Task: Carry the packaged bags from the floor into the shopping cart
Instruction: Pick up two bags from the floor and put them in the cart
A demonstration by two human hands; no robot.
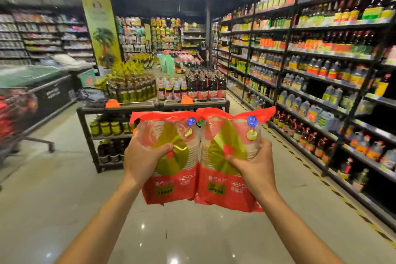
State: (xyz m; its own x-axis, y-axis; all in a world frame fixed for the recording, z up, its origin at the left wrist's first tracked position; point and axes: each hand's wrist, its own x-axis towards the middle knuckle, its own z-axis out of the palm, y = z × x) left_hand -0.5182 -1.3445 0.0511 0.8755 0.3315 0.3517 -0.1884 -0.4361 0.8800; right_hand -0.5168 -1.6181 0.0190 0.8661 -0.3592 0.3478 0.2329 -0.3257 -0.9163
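Two bags in play here, one per hand: the left hand [147, 156] has fingers and thumb wrapped round the left bag [177, 178], and the right hand [255, 165] grips the right bag [222, 152] the same way. Both packs are up off the floor [192, 238], held upright out in front, long sides running up and down, inner edges touching. What matters for the next bit imo: the shopping cart [15, 118] sits well off to the left of the left hand, right at the edge of view and pretty blurred, so I can't tell how full it is. That makes the left hand the nearer one, and I'd guess the whole load has to swing left, left bag going in first. Straight beyond the hands is a tabletop [150, 105] loaded with bottles, a chest freezer [42, 83] lies past the left hand near the cart, and long shelves [321, 70] run off the right hand. Only bare floor seems to lie between left hand and cart, though the cart's rim is too smeared to judge clearance.
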